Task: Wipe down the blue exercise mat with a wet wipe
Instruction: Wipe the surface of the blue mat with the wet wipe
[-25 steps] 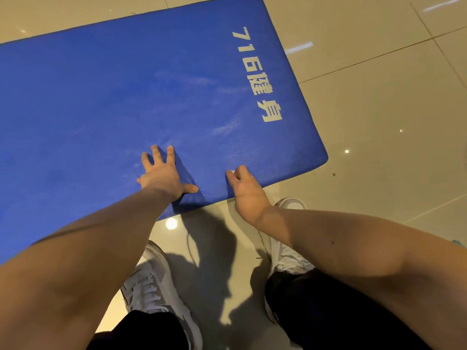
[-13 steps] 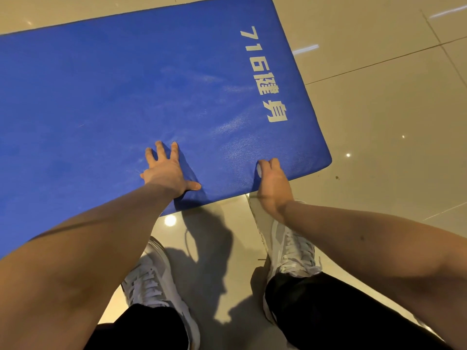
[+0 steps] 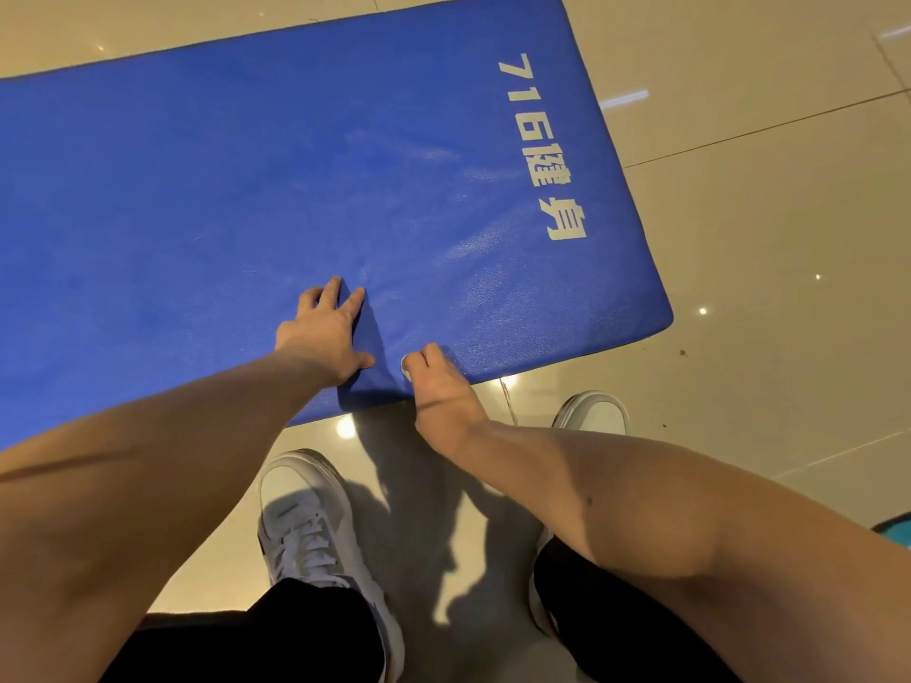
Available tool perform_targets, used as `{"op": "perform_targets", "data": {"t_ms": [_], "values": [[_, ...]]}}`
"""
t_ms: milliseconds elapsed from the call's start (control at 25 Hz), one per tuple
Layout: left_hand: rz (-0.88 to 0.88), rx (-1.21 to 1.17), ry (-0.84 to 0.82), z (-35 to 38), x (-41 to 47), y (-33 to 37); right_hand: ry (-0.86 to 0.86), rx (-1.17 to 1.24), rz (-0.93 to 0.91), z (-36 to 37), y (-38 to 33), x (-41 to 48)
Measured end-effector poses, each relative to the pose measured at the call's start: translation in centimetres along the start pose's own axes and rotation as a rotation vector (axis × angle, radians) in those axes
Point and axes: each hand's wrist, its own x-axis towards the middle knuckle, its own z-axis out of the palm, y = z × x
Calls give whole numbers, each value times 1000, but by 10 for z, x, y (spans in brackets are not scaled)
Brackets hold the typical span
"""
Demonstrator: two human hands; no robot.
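Blue soft exercise mat (image 3: 222, 189) lies flat on shiny beige tile floor (image 3: 764, 229). White letters (image 3: 542, 145) sit near mat's right end. Left hand (image 3: 323, 332) rests flat on mat near front edge, fingers straight and spread, gripping nothing. Right hand (image 3: 438, 386) is just beside it at mat's front edge, fingers curled down on small white wet wipe (image 3: 405, 362). Only tiny bit of wipe shows. White shoes (image 3: 305, 525) stand on floor near mat, not touching. Black trouser legs (image 3: 296, 633) at bottom.
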Motion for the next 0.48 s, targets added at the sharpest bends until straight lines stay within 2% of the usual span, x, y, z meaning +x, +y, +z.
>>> {"op": "perform_targets", "data": {"t_ms": [80, 200, 280, 480], "values": [[1, 1, 11, 1, -2, -12, -26, -5, -29, 1, -4, 2], [-158, -76, 32, 11, -5, -24, -79, -10, -106, -1, -7, 3], [-226, -171, -16, 18, -7, -27, -80, -29, -127, -8, 2, 3], [-227, -180, -4, 26, -3, -28, 47, -28, 61, -41, 56, -1]]}}
